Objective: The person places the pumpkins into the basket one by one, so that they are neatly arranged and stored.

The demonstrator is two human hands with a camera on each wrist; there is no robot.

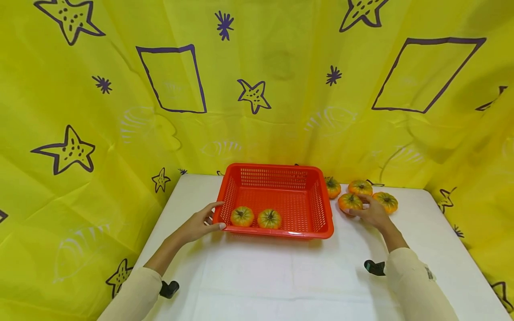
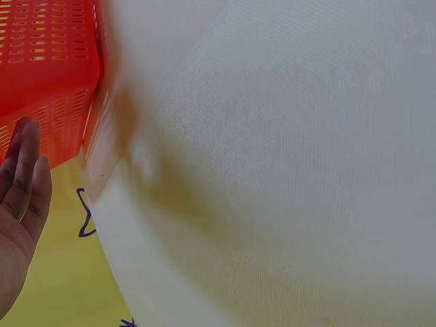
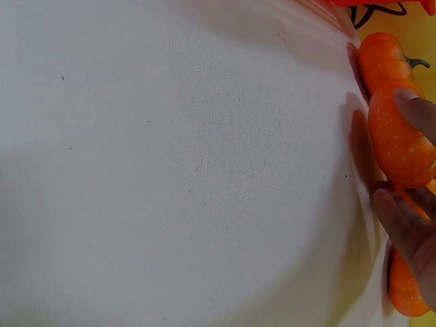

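Note:
A red perforated plastic basket (image 1: 277,232) stands on the white table, with two small orange-green pumpkins, one at the left (image 1: 242,216) and another (image 1: 269,219) beside it, near its front wall. At the basket's front left corner, my left hand (image 1: 200,224) touches the rim with thumb and fingers. The left wrist view shows that hand's fingers (image 2: 28,160) fairly straight along the basket wall. To the right of the basket, my right hand (image 1: 373,211) grips a small pumpkin (image 1: 348,202) between thumb and fingers. The right wrist view shows this pumpkin (image 3: 398,139) with the thumb on it.
Three more pumpkins lie around the gripped one: one by the basket's right wall (image 1: 332,188), one behind (image 1: 360,187) and one at the right (image 1: 386,202). A yellow patterned curtain (image 1: 281,133) hangs behind and beside the white table (image 1: 273,281).

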